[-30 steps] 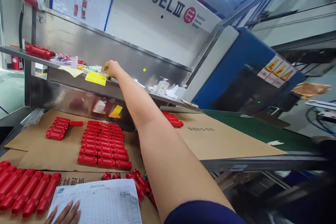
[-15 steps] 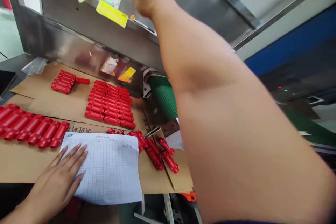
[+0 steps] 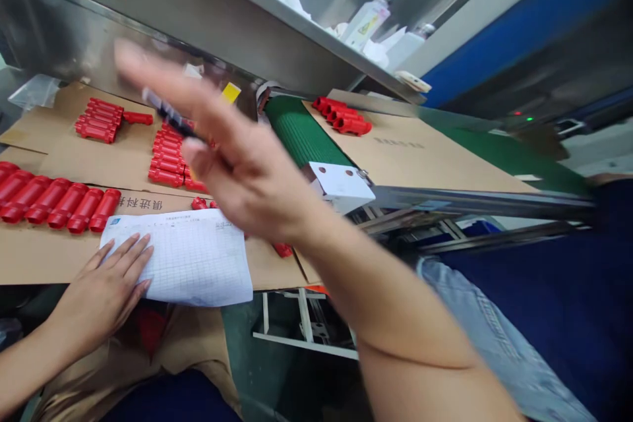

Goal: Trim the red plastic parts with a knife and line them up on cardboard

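Observation:
My left hand (image 3: pixel 111 293) lies flat with fingers spread on a printed sheet of paper (image 3: pixel 198 264) ruled in a grid. The sheet rests on cardboard and overhangs its front edge. Above the sheet, my right hand (image 3: pixel 247 165) is raised and smeared by motion. It grips a dark pen (image 3: pixel 168 112) between thumb and fingers, with the forefinger stretched out. Behind this hand, rows of red tubular parts (image 3: pixel 168 161) are partly hidden. Larger red tubes (image 3: pixel 72 204) lie side by side left of the sheet.
A green conveyor belt (image 3: pixel 291 125) stands to the right, with cardboard (image 3: pixel 405 151) and several red parts (image 3: pixel 343 117) on it. Spray bottles (image 3: pixel 368 16) stand on the metal shelf (image 3: pixel 277 6) above. Someone's jeans and dark clothing (image 3: pixel 504 323) show at the right.
My right hand has come down from the upper shelf to above the sheet, with the pen in it. My left hand stays on the paper. The view has shifted right.

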The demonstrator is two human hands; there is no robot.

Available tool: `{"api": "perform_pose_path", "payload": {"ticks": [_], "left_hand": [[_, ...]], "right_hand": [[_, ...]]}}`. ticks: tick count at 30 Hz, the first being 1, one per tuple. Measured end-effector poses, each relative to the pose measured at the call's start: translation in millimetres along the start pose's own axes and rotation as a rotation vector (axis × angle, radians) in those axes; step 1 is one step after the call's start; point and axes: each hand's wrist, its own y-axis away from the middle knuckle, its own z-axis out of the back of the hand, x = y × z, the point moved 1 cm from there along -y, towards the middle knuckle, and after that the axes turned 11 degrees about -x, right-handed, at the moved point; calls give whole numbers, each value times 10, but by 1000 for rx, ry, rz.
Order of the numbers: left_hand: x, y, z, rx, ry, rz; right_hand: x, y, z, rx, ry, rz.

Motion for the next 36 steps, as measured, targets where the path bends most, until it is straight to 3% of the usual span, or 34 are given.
{"api": "perform_pose_path", "payload": {"ticks": [1, 3, 7, 12, 18, 22, 28, 32, 36], "left_hand": [[-2, 34, 23, 10, 8, 10], [1, 90, 62, 28, 13, 31], [0, 126, 122, 43, -19, 13], [-30, 51, 180, 12, -55, -20], [-74, -12, 221, 18, -52, -23], [-108, -45, 246, 50, -52, 19], [-106, -201, 232, 121, -27, 50], [-66, -229, 123, 147, 91, 92], [-29, -123, 65, 130, 151, 73]], "right_hand": [[60, 243, -116, 45, -108, -43], [-22, 603, -331, 16, -248, -162], [-389, 1004, -649, -185, -463, -479], [-504, 1195, -868, -434, -937, -652], [-650, 1216, -1139, -595, -1190, -920], [-856, 1315, -1370, -594, -1231, -1073], [-1004, 1562, -1555, -316, -1282, -1251], [-1018, 1641, -1601, -498, -1206, -1218], [-962, 1724, -1590, -539, -1122, -1242]]}}
